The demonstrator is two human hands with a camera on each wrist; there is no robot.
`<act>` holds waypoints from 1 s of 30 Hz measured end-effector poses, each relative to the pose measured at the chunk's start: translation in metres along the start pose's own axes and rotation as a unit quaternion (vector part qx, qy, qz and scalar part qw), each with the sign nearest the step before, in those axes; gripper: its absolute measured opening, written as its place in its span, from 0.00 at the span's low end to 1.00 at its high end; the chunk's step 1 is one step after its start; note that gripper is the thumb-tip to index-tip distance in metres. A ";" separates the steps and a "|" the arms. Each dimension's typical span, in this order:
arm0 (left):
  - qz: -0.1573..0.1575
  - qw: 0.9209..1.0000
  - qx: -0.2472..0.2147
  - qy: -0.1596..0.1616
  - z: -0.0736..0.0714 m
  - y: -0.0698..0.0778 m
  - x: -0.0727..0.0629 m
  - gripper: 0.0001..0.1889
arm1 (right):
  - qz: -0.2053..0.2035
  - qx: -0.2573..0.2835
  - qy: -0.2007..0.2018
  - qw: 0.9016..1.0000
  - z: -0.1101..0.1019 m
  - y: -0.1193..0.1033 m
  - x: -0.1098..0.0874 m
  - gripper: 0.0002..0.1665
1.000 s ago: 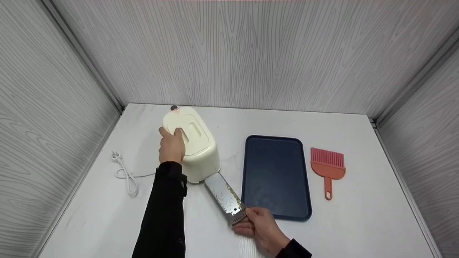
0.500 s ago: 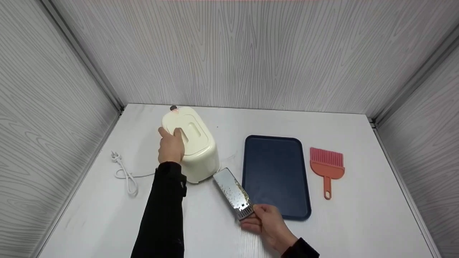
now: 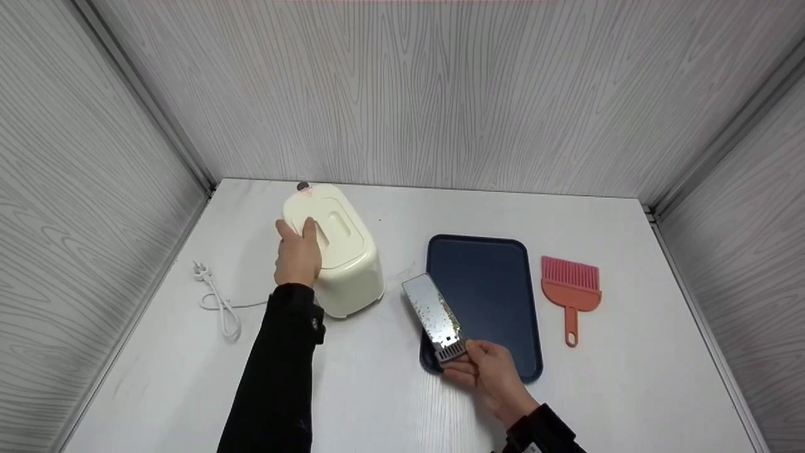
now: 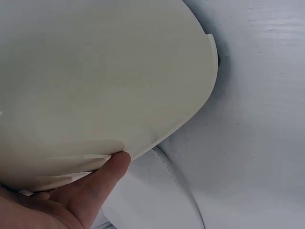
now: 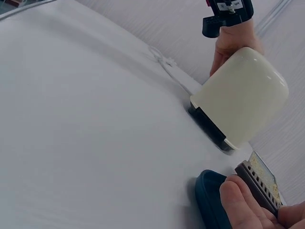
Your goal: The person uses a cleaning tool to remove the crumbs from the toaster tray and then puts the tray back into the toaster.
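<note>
On the left of the table stands a cream toaster [image 3: 349,283] with its lid on top. My left hand [image 3: 298,258] holds the toaster by its left side, the thumb on the lid; in the left wrist view a finger lies along the side wall. A metal crumb tray [image 3: 433,309] with a slotted grey end is pinched in my right hand [image 3: 495,374]. Brown and yellowish crumbs lie on it. It is tilted and apart from the toaster, above the left edge of a dark blue tray [image 3: 487,277]. The right wrist view shows the fingers under the slotted end [image 5: 259,186].
An orange dustpan [image 3: 571,296] with a pink-red brush lies right of the blue tray. The toaster's white cord and plug [image 3: 217,299] rest on the table at the left. Wood-patterned walls [image 3: 440,94] enclose the table at the back and sides.
The crumb tray has come out from under the toaster. My right hand has carried it right and away from me, over the blue tray's edge. The left hand stays on the toaster.
</note>
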State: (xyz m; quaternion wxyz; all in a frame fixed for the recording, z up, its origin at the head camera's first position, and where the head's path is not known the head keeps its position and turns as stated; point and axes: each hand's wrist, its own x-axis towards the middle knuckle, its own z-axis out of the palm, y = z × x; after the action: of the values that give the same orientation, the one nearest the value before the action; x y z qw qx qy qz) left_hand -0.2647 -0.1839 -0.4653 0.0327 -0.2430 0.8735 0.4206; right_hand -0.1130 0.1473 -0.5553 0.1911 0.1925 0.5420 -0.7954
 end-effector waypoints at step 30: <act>0.343 0.930 -0.002 0.130 0.024 0.036 -0.044 0.33 | -0.044 0.044 0.069 0.996 -0.029 -0.024 0.005 0.25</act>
State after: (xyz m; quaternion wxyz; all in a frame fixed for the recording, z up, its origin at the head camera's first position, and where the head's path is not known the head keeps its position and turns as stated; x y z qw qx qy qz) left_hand -0.2454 -0.1296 -0.4435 -0.2276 0.0189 0.8992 0.3731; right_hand -0.1272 0.1820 -0.5486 0.1094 0.2308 0.5267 -0.8108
